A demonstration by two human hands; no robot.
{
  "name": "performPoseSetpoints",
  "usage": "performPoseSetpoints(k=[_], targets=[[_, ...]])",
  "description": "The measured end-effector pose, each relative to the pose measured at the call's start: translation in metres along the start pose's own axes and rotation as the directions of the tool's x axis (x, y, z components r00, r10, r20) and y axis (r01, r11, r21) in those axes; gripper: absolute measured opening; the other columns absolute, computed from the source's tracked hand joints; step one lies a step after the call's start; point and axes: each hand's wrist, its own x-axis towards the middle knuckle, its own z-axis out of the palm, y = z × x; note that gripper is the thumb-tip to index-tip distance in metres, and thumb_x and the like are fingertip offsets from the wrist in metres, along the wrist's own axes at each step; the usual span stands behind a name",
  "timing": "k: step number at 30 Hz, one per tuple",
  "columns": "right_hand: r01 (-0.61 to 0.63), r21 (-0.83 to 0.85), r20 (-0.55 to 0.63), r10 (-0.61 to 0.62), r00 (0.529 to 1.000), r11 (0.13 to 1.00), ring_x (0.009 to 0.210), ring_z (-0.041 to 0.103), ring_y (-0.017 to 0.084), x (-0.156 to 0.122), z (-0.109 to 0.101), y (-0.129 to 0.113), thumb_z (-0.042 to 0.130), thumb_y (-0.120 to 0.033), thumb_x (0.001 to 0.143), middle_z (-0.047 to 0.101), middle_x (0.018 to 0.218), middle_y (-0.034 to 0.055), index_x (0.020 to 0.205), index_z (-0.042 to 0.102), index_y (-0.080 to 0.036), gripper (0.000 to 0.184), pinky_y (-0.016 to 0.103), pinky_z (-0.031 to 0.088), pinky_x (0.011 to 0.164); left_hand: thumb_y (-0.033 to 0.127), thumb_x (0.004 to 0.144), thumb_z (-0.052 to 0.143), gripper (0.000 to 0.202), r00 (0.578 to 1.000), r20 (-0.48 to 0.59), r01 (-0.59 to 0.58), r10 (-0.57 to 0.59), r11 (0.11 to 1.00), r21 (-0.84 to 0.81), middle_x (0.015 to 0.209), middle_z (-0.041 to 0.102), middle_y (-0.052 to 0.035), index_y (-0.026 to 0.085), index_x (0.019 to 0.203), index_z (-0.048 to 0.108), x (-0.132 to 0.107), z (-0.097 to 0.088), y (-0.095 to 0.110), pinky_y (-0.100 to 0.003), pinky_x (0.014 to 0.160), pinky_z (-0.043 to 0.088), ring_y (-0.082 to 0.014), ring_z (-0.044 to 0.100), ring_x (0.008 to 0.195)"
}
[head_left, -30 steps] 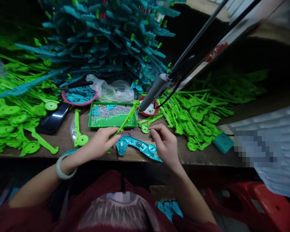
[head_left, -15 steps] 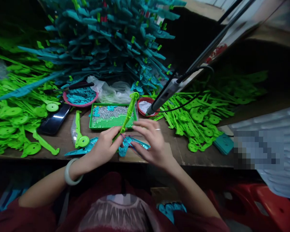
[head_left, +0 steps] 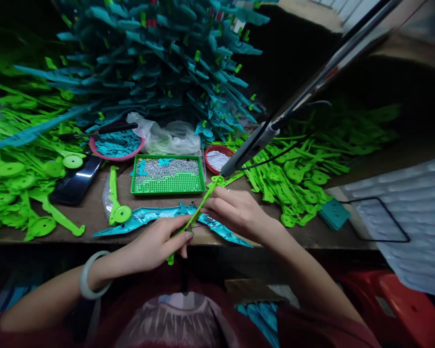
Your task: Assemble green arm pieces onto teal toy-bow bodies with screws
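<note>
A long, narrow lime-green plastic part slants between both hands, above a curved turquoise plastic piece on the table edge. My left hand pinches its lower half between thumb and fingers. Higher up, my right hand has its fingers bent and closed on the same part, hiding some of it. A thin dark string or wire runs near the hands; its ends cannot be made out. Left of the turquoise piece lies another green part with a round disc end.
Behind the hands stands a green tray of small metal pieces, between a pink bowl of turquoise bits and a red basket. Green parts pile up left and right; turquoise pieces tower behind. A lamp-like pole slants at right.
The green part has come lower and tilted toward the right. My right hand, earlier spread beside it, now closes on it. More of the turquoise piece shows.
</note>
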Motion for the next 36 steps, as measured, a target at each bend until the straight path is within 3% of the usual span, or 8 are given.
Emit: performPoseSetpoints(k=[2, 5, 9, 12, 17, 23, 29, 36], targets=[[-0.057, 0.015, -0.024, 0.058, 0.998, 0.998, 0.065, 0.052, 0.011, -0.001, 0.003, -0.003, 0.049, -0.020, 0.099, 0.059, 0.076, 0.0026, 0.091, 0.062, -0.015, 0.015, 0.023, 0.038, 0.056, 0.032, 0.100, 0.044, 0.043, 1.000, -0.029, 0.001, 0.000, 1.000, 0.031, 0.071, 0.065, 0.0031, 0.021, 0.142, 0.046, 0.000, 0.002, -0.003, -0.027, 0.071, 0.045, -0.0150, 0.060, 0.069], [-0.150, 0.079, -0.090, 0.157, 0.983, 0.985, 0.066, 0.055, 0.011, -0.005, 0.009, -0.007, 0.051, -0.019, 0.098, 0.060, 0.076, 0.0029, 0.093, 0.060, -0.015, 0.011, 0.022, 0.042, 0.058, 0.036, 0.101, 0.043, 0.048, 1.000, -0.018, 0.020, -0.021, 1.000, -0.017, 0.073, 0.061, 0.0031, 0.022, 0.147, 0.039, -0.001, 0.005, -0.004, -0.025, 0.066, 0.045, -0.0141, 0.057, 0.068], [-0.166, 0.148, -0.117, 0.184, 0.976, 0.975, 0.068, 0.057, 0.012, -0.008, 0.016, -0.009, 0.052, -0.019, 0.097, 0.061, 0.077, 0.0034, 0.094, 0.059, -0.016, 0.008, 0.022, 0.046, 0.060, 0.046, 0.104, 0.032, 0.046, 0.997, 0.068, 0.062, -0.045, 0.962, -0.266, 0.080, 0.062, 0.0000, 0.018, 0.138, 0.044, -0.001, 0.008, 0.002, -0.025, 0.062, 0.049, -0.0112, 0.057, 0.060], [-0.157, 0.168, -0.083, 0.173, 0.981, 0.973, 0.070, 0.057, 0.012, -0.010, 0.019, -0.010, 0.050, -0.017, 0.097, 0.062, 0.080, 0.0046, 0.096, 0.060, -0.015, 0.010, 0.023, 0.047, 0.061, 0.048, 0.104, 0.031, 0.041, 0.987, 0.129, 0.131, -0.094, 0.938, -0.322, 0.071, 0.063, 0.0009, 0.016, 0.122, 0.050, 0.002, 0.008, 0.004, -0.023, 0.051, 0.046, -0.0110, 0.058, 0.050], [-0.117, 0.222, -0.069, 0.135, 0.988, 0.968, 0.078, 0.059, 0.013, -0.013, 0.023, -0.010, 0.049, -0.013, 0.097, 0.062, 0.087, 0.0073, 0.102, 0.058, -0.014, 0.011, 0.023, 0.051, 0.066, 0.038, 0.101, 0.038, 0.032, 0.992, 0.087, 0.108, -0.091, 0.970, -0.217, 0.064, 0.064, -0.0004, 0.016, 0.088, 0.057, 0.011, 0.005, 0.000, -0.023, 0.056, 0.050, -0.0136, 0.064, 0.057], [-0.100, 0.349, 0.038, 0.093, 0.995, 0.932, 0.076, 0.057, 0.012, -0.016, 0.019, -0.007, 0.050, -0.015, 0.097, 0.061, 0.087, 0.0053, 0.104, 0.058, -0.015, 0.010, 0.022, 0.049, 0.064, 0.035, 0.102, 0.028, 0.048, 0.966, 0.191, 0.186, -0.174, 0.981, -0.047, 0.050, 0.061, -0.0013, 0.016, 0.070, 0.058, 0.016, 0.006, 0.002, -0.022, 0.049, 0.047, -0.0132, 0.058, 0.045], [-0.243, 0.283, 0.063, 0.235, 0.970, 0.928, 0.073, 0.057, 0.013, -0.018, 0.021, -0.021, 0.050, -0.019, 0.098, 0.060, 0.083, 0.0045, 0.094, 0.059, -0.016, 0.010, 0.023, 0.046, 0.062, 0.033, 0.100, 0.027, 0.048, 0.962, 0.153, 0.220, -0.228, 0.973, 0.062, 0.046, 0.058, -0.0004, 0.018, 0.064, 0.054, 0.022, 0.011, 0.000, -0.022, 0.046, 0.045, -0.0124, 0.055, 0.040], [-0.346, 0.299, 0.022, 0.356, 0.934, 0.890, 0.068, 0.060, 0.012, -0.026, 0.027, -0.039, 0.054, -0.014, 0.094, 0.063, 0.077, 0.0031, 0.087, 0.061, -0.017, 0.011, 0.022, 0.048, 0.061, 0.027, 0.100, 0.027, 0.037, 0.995, 0.048, 0.076, -0.085, 0.983, 0.166, 0.049, 0.053, 0.0030, 0.021, 0.070, 0.048, 0.022, 0.027, -0.020, -0.024, 0.051, 0.044, -0.0116, 0.052, 0.043]])
